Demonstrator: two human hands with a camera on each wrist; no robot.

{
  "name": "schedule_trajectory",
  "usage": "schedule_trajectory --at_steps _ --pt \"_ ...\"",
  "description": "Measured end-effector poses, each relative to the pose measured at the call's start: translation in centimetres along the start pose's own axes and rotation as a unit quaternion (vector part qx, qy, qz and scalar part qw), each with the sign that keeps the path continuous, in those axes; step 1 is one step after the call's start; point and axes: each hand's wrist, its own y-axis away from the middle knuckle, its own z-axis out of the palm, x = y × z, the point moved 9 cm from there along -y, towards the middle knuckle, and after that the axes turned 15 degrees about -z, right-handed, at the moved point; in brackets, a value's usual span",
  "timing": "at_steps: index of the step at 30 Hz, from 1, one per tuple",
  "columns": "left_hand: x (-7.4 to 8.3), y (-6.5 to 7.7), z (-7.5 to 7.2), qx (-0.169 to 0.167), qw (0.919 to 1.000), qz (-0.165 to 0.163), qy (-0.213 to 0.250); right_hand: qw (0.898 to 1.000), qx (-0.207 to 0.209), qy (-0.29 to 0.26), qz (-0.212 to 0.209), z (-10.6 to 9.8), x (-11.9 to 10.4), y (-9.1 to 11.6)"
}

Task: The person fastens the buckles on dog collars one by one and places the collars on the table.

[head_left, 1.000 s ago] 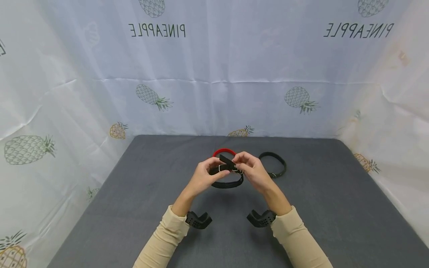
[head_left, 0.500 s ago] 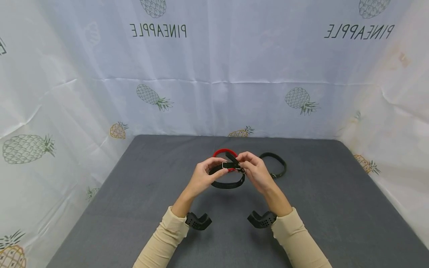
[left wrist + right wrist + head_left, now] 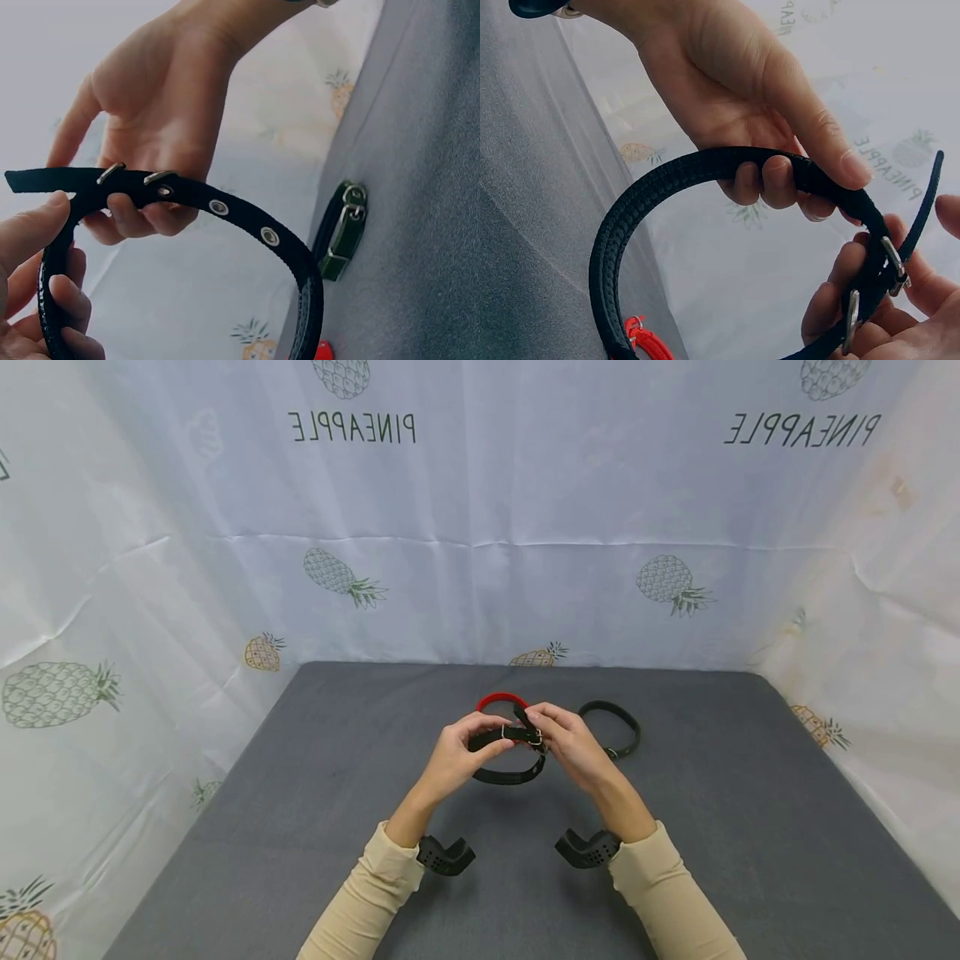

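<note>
A black dog collar [image 3: 508, 777] is held up in a loop over the table between both hands. My left hand [image 3: 452, 753] grips its plain padded band, thumb on top and fingers curled beneath. My right hand [image 3: 572, 742] pinches the collar by its silver buckle [image 3: 895, 260], where the strap's free end [image 3: 45, 180] sticks out past the metal. A second metal loop [image 3: 851, 322] sits on the strap. Metal-rimmed holes [image 3: 218, 207] run along the band beside the right fingers in the left wrist view. The head view partly hides the buckle behind the right fingers.
A red collar [image 3: 501, 697] lies on the grey table [image 3: 300, 827] behind the hands, partly covered by them. To the right lies a dark green collar [image 3: 346, 232] with its own buckle. White pineapple-print curtains [image 3: 480, 593] surround the table at the back and sides.
The small metal loop on the strap has shifted right, toward the right fingers. The free end has also moved right and now shows shorter. Both arms stay nearly in place.
</note>
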Motion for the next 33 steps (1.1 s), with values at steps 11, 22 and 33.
schedule_trajectory --at_steps 11,22,33 --pt "0.6 0.1 0.0 -0.012 0.9995 0.02 -0.021 1.0 -0.006 0.003 -0.003 0.2 -0.1 -0.1" --pt "1.2 0.2 -0.3 -0.003 0.9978 0.056 -0.036 0.998 -0.024 0.015 -0.063 0.7 -1.6 -0.2" --pt "1.6 0.3 -0.9 0.03 0.9942 0.089 -0.052 0.997 -0.017 0.038 -0.064 0.9 -1.9 -0.5"
